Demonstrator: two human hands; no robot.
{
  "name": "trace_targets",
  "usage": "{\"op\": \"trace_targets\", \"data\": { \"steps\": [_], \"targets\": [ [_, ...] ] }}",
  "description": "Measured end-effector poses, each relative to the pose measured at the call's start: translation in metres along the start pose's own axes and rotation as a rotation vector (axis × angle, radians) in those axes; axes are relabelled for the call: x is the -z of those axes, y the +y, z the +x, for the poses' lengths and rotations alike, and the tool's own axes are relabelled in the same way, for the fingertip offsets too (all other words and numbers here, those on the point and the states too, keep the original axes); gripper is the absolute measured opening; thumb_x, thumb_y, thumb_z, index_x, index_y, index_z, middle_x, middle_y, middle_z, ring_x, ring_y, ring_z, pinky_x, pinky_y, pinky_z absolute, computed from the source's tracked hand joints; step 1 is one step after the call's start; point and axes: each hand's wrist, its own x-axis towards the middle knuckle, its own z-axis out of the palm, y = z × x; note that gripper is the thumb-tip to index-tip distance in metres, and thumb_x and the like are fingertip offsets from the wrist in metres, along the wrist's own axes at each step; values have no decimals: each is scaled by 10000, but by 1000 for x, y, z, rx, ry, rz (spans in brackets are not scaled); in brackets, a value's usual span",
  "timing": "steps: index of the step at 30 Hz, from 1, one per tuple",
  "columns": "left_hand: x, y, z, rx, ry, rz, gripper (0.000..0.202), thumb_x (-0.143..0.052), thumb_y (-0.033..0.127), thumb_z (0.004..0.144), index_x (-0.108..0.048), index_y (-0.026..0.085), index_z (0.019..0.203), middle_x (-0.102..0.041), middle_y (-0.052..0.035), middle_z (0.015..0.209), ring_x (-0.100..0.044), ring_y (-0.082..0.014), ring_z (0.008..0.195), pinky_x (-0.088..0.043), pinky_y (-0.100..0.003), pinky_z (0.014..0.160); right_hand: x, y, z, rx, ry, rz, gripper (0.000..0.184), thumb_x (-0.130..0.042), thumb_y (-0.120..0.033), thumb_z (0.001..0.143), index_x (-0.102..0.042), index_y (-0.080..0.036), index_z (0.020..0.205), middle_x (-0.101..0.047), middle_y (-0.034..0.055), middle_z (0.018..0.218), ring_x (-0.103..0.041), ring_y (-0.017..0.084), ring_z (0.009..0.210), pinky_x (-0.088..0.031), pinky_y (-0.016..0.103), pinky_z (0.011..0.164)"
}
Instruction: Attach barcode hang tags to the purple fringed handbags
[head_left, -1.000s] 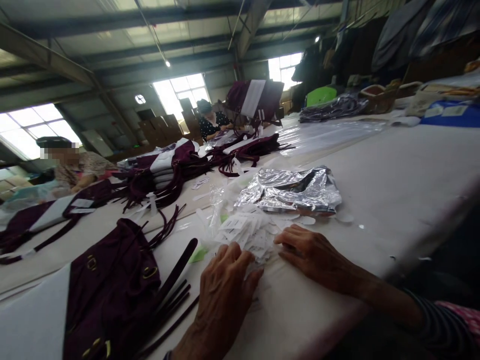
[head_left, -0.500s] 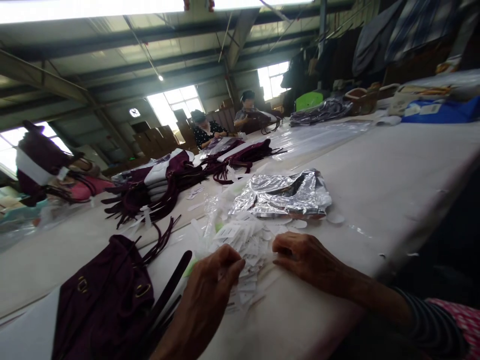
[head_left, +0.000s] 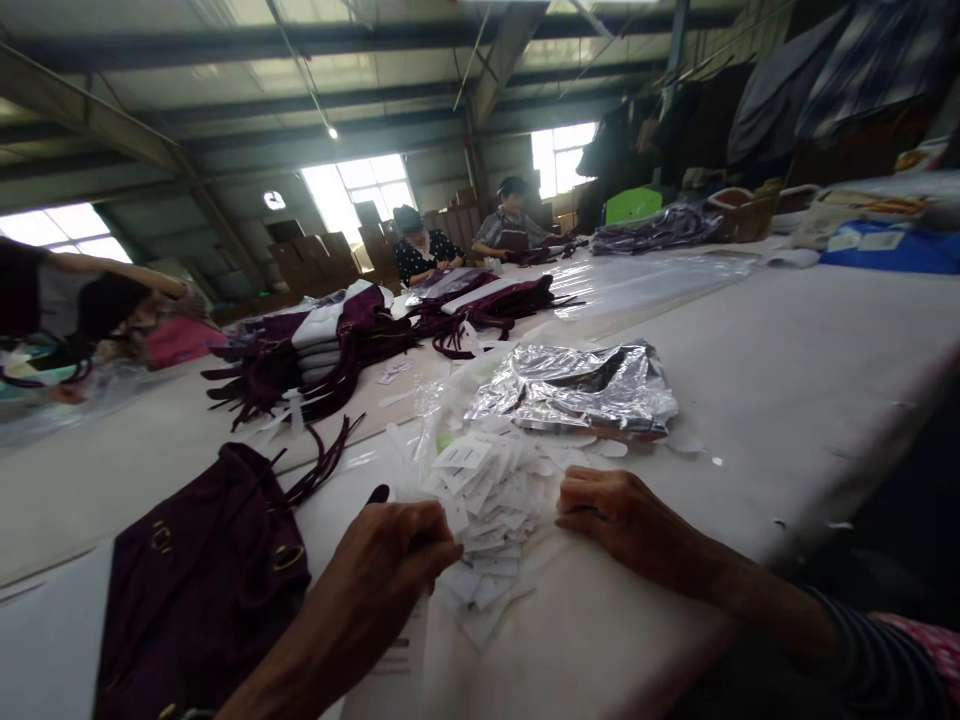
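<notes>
My left hand (head_left: 375, 565) is closed in a pinch at the left side of a loose heap of white paper tags (head_left: 495, 510). Whatever its fingertips hold is too small to make out. A printed white sheet (head_left: 401, 660) shows below that wrist. Resting at the heap's right edge, my right hand (head_left: 619, 510) has its fingers curled in, and their contents are hidden. To the left of my left hand lies a dark purple bag (head_left: 202, 570) with metal rings and straps. Crumpled silver foil packaging (head_left: 577, 385) sits just behind the tags.
Stacked purple bags (head_left: 330, 345) lie farther back on the white table (head_left: 772, 360). Clear plastic sheeting (head_left: 637, 280), a blue package (head_left: 889, 245) and a green object (head_left: 634, 205) are toward the back right. Two people (head_left: 424, 250) work across the table; another person's arm (head_left: 142, 280) reaches in at left.
My left hand has moved left, off the tags' near side, and the printed sheet under it now shows. My right hand stays beside the heap. At far left, the bag by another person has swung lower.
</notes>
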Motion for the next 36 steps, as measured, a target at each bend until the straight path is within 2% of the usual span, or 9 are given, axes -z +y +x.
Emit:
{"op": "trace_targets", "data": {
  "steps": [4, 8, 14, 19, 21, 24, 27, 31, 36],
  "targets": [
    [4, -4, 4, 6, 21, -2, 269, -613, 329, 802, -581, 186, 576, -540, 39, 520, -485, -131, 551, -312, -233, 549, 0, 1, -1, 3, 1, 13, 263, -602, -147, 929, -490, -186, 694, -554, -13, 761, -545, 127, 699, -361, 249, 657],
    [31, -31, 1, 76, 74, -13, 281, -621, 385, 768, -593, 185, 572, -551, 29, 523, -492, -136, 530, -321, -232, 536, 1, 1, -1, -5, 34, -3, 266, -619, -167, 921, -490, -188, 689, -558, -18, 743, -545, 124, 685, -371, 246, 646],
    [74, -80, -49, 303, 307, -198, 441, -706, 608, 712, -667, 172, 661, -603, 10, 529, -438, -108, 440, -271, -209, 447, -4, 9, -3, 22, 43, -129, 239, -577, -257, 956, -565, -208, 722, -586, 2, 735, -579, 149, 656, -427, 270, 617],
    [38, -75, -92, 372, 459, -615, 361, -733, 505, 752, -652, 157, 699, -626, 9, 548, -489, -101, 452, -339, -200, 467, -13, 14, -3, 297, 233, -297, 77, -692, -338, 860, -736, -304, 913, -708, 67, 1057, -666, 285, 964, -531, 385, 821],
    [15, -71, -101, 328, 486, -730, 336, -740, 471, 759, -657, 153, 690, -637, -1, 562, -505, -106, 470, -371, -212, 485, -20, -4, 4, 311, 242, -195, 187, -696, -344, 857, -750, -349, 1036, -706, 63, 1155, -665, 312, 1038, -547, 399, 859],
    [-15, -65, -111, 253, 509, -836, 287, -738, 429, 767, -684, 157, 693, -639, -8, 575, -533, -124, 498, -400, -237, 511, -41, -55, 19, 147, -78, 157, 240, -664, -436, 883, -748, -339, 1086, -752, 69, 950, -706, 247, 739, -577, 318, 612],
    [-35, -60, -122, 193, 571, -826, 268, -724, 418, 786, -708, 170, 686, -619, -3, 566, -538, -133, 526, -400, -252, 543, -71, -112, 36, -123, -513, 529, 367, -608, -551, 906, -731, -286, 1127, -659, 25, 612, -546, 143, 438, -421, 229, 378],
    [-46, -69, -144, 192, 684, -713, 180, -684, 357, 805, -741, 191, 764, -630, 3, 597, -525, -135, 549, -391, -256, 568, -105, -157, 56, -242, -533, 820, 373, -695, -521, 854, -744, -209, 1052, -668, 40, 688, -585, 141, 543, -418, 203, 417],
    [-30, -91, -176, 247, 757, -603, 230, -672, 404, 835, -760, 207, 756, -678, -10, 651, -597, -162, 628, -435, -247, 621, -120, -179, 70, -32, -697, 624, 155, -701, -358, 853, -756, -221, 900, -677, 33, 740, -633, 171, 671, -484, 235, 537]
  ]
}}
